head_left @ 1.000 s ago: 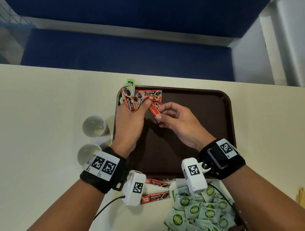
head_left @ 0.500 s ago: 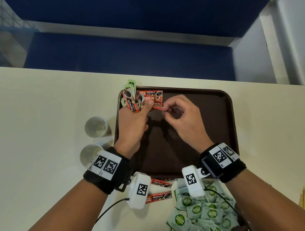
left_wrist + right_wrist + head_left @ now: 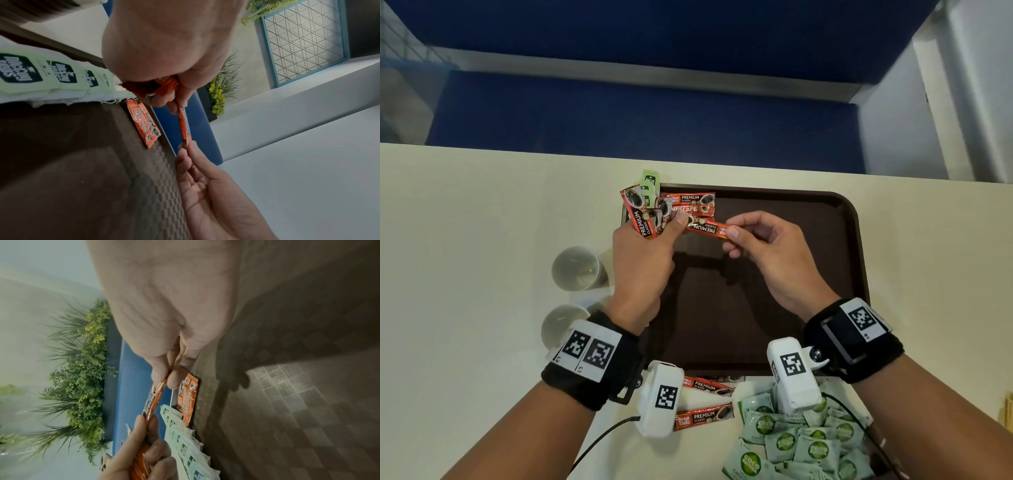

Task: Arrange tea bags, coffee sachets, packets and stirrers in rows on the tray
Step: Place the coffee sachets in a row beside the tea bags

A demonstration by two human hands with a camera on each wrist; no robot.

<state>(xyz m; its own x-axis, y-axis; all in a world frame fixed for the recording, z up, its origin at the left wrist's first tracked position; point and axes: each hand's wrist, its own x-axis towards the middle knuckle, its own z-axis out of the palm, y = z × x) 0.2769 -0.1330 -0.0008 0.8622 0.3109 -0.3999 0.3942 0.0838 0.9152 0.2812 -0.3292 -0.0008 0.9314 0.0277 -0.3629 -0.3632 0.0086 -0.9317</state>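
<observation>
- Since a moment ago, the right hand (image 3: pixel 767 251) has gone from bare fingertips at the placed row to pinching the end of a coffee sachet (image 3: pixel 707 228).
- The left hand (image 3: pixel 642 253) grips the bunch of sachets (image 3: pixel 642 219) it comes from, over the tray (image 3: pixel 854 240)'s far left corner.
- It looks feather-light, thin, floppy and slick, so I'd pinch the flat sealed end.

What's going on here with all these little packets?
A person is laying drink supplies out on a brown tray. Their left hand grips a bunch of red coffee sachets, and their right hand pinches the end of one sachet from that bunch, above the tray. A couple of sachets already lie in the tray's far left corner, beside green-tagged tea bags. More green packets wait on the table.
</observation>
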